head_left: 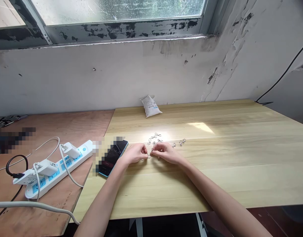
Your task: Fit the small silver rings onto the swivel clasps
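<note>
Your left hand (133, 154) and your right hand (165, 153) are in front of you on the pale wooden table top (215, 177), and they come very near each other at the fingertips. Both hands are curled, not spread, and the thumb and the fingers of each hand are pressed together in a small pinch. A small metal ring (149, 156) shows just under the meeting point of the fingertips, but it is too small for me to say which hand pinches it, or if one of them really holds it. The ring lies between your hands, so neither hand is clearly the nearer one. Its long axis also cannot be read at this size. Farther from you, just above your fingers, the other metal clasps (154, 140) lie in a loose group, and a few more (181, 142) lie up and to the right, so they are on the side of your right hand. To the left of your left hand there is a phone (112, 158), partly blurred, and beyond the table edge is a white power strip (59, 169). Near the wall stands a white sachet (151, 106).
</note>
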Motion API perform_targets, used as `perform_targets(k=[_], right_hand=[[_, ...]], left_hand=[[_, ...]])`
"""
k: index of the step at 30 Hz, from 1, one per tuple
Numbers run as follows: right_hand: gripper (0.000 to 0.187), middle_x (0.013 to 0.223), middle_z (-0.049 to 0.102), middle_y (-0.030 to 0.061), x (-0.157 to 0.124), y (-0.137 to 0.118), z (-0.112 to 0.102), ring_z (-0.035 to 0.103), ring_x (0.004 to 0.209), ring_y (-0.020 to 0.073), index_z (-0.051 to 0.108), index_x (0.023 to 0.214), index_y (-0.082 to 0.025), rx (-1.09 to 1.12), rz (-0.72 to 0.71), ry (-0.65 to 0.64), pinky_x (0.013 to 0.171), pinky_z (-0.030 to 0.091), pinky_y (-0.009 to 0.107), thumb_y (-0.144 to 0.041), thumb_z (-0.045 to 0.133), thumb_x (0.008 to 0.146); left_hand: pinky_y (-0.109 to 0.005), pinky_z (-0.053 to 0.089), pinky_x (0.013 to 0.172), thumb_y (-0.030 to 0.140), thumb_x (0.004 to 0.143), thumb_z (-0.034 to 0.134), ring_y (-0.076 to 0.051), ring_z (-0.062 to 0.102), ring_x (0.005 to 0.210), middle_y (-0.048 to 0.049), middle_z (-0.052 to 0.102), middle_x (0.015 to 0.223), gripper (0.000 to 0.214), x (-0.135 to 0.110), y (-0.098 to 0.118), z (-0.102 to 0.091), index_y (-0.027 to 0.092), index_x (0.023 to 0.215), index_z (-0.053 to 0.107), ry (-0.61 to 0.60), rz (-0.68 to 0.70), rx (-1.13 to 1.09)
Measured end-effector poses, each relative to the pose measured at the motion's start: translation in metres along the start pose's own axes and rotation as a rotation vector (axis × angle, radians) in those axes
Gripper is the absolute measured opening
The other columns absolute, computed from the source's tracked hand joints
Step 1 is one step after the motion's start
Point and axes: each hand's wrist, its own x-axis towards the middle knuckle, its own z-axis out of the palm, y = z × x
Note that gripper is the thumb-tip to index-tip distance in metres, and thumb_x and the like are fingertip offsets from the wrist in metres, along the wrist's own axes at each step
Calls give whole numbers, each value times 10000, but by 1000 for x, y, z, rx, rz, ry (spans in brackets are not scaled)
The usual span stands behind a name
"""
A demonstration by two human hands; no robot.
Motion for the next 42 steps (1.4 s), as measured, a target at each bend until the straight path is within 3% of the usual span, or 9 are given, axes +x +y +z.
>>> perform_targets(k=[9, 16, 25, 33, 38, 42], right_hand=[[252, 738, 631, 2, 1, 4, 0, 574, 584, 102, 668, 803, -168, 10, -1, 6, 549, 414, 239, -420, 681, 805], [290, 753, 630, 9, 4, 3, 5, 560, 570, 91, 641, 784, -161, 200, 8, -70, 557, 480, 254, -442, 712, 771], [272, 592, 599, -19, 3, 3, -1, 595, 519, 98, 648, 844, -163, 103, 73, -31, 407, 343, 178, -431, 675, 806], [319, 576, 616, -14, 5, 5, -4, 603, 487, 108, 626, 840, -156, 156, 86, 58, 391, 391, 178, -463, 687, 777], [346, 598, 633, -5, 4, 5, -9, 558, 438, 84, 633, 849, -150, 191, 92, 63, 379, 396, 179, -479, 699, 765], [331, 612, 645, -3, 3, 2, -10, 510, 408, 64, 634, 844, -156, 242, 106, 118, 383, 398, 185, -466, 712, 759]], left_hand=[[-242, 371, 575, 319, 690, 629, -150, 556, 640, 14, 630, 664, 158, 3, -4, -1, 181, 762, 652, -105, 40, -187], [-233, 365, 572, 296, 711, 617, -133, 536, 614, 20, 606, 653, 130, 7, -8, 6, 179, 768, 611, -98, 72, -265], [-235, 385, 568, 348, 772, 630, -142, 562, 632, -7, 642, 682, 169, 6, -4, 2, 182, 750, 646, 5, 151, -209], [-233, 395, 582, 407, 821, 630, -139, 563, 650, -13, 661, 731, 229, 10, -6, 6, 190, 804, 700, 139, 219, -184], [-236, 412, 648, 308, 877, 580, -126, 559, 679, -20, 664, 823, 170, 15, -5, 10, 219, 867, 725, 203, 367, -42], [-243, 414, 672, 294, 893, 565, -131, 560, 699, -19, 658, 819, 172, 17, -6, 12, 216, 836, 707, 275, 402, 51]])
